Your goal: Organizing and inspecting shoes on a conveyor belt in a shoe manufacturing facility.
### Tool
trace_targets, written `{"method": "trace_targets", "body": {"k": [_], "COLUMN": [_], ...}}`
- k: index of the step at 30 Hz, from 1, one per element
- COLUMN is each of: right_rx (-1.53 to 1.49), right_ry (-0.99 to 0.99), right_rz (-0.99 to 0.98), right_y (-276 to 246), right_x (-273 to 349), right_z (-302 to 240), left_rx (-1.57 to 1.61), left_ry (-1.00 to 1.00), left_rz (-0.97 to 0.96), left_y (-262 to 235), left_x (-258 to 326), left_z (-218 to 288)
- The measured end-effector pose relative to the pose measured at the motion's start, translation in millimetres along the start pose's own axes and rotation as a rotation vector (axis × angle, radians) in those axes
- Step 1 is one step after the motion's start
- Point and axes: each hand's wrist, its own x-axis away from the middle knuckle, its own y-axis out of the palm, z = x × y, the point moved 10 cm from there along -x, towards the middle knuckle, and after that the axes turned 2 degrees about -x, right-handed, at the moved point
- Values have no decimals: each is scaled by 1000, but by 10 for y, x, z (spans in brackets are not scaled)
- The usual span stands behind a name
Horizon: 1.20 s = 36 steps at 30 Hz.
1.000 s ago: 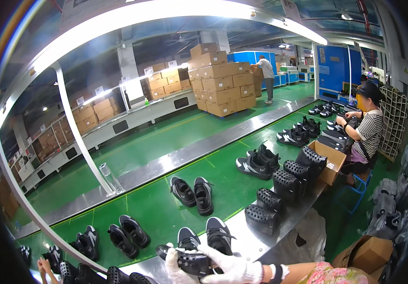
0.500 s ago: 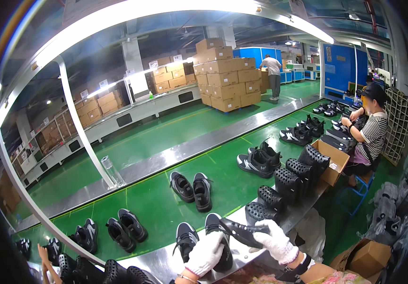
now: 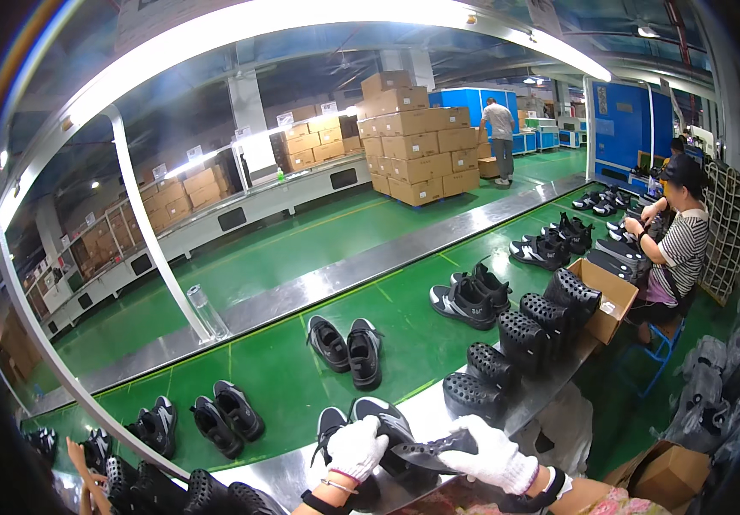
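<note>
At the near edge of the line stand two black and grey sneakers, a left one point(image 3: 329, 421) and a right one point(image 3: 389, 415), toes pointing away from me. My left hand point(image 3: 357, 448), in a white knit glove, lies over them with its fingers curled on the right sneaker's collar. Also gloved in white, my right hand point(image 3: 492, 459) is closed around a long black perforated piece point(image 3: 432, 450), like a shoe insert. This piece points left and its tip is close to the right sneaker's opening. The glove covers its other end.
Stacked black perforated shoe forms point(image 3: 474, 395) stand to my right, before an open carton point(image 3: 601, 300). Several sneaker pairs point(image 3: 344, 350) sit along the green belt point(image 3: 284, 395). A co-worker in stripes point(image 3: 683, 236) sits at far right. Another person's hands point(image 3: 87, 472) show at lower left.
My left hand has moved up onto the right sneaker's collar. The perforated piece has come lower, nearer the sneaker's opening. The far standing person has shifted slightly.
</note>
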Motion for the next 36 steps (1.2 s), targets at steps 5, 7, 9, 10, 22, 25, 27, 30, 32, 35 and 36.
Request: {"method": "trace_targets", "body": {"k": [5,7,9,10,22,25,27,30,32,35,36], "right_rx": [241,437,580,583,392,436,462,486,594,461,318], "right_ry": [-84,-236,-454,-453,-430,-523,-445,-452,-480,-436,-386], "right_rz": [-90,-63,-56,-57,-391,-389,-425,-285,-226,-212,-235], "right_y": [299,453,637,709,898,923,986,1110,1138,1071,969], "right_x": [-213,-297,-391,-513,-771,-749,-797,-1050,-1002,-976,-803], "right_z": [-144,-140,-156,-66,-109,-147,41,466,292,786,677], "left_rx": [245,199,220,233,473,551,442,48,4,141,100], "left_ry": [59,52,74,93,245,261,315,378,419,383,332], "left_rz": [4,-77,-53,-27,-101,-111,-120,85,192,139,148], "left_y": [35,130,147,131,-56,-77,-62,86,54,-211,-224], "left_x": [-4,-41,-59,-71,42,96,144,222,275,371,393], "left_z": [-6,95,103,143,237,266,360,452,411,462,469]}}
